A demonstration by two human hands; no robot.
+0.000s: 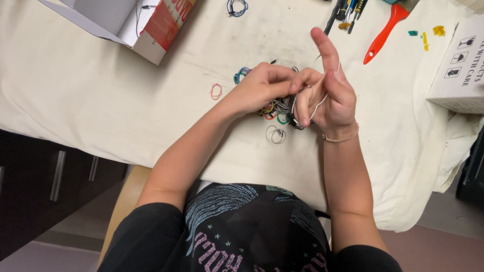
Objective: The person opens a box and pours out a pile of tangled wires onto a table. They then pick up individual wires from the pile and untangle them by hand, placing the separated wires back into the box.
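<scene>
White thin wire (318,103) runs across the right hand (330,98), wrapped around its fingers; index finger points up and away, the others curl in toward the palm. Left hand (262,86) is closed, fingertips pinched together right against the right hand's curled fingers, apparently on the same wire. Cannot tell exactly where the pinch lands.

Head view, all relative to the hands:
- Pile of coloured wire loops (276,110) (green, orange, yellow, grey) sits directly under them on the cloth-covered worktop (101,100).
- Small white wire coil (276,134) just nearer the person than the pile.
- Pink wire loop (216,91) lies alone, left of the left hand.
- Blue loop (241,74) pokes out past the left knuckles.
- Open cardboard box (143,22) far left at the top edge.
- Brush with red handle (385,31) and a bunch of hand tools (348,11) far right, top.
- White carton (461,65) at the right edge.
- Thin bracelet (342,137) on the right wrist.
</scene>
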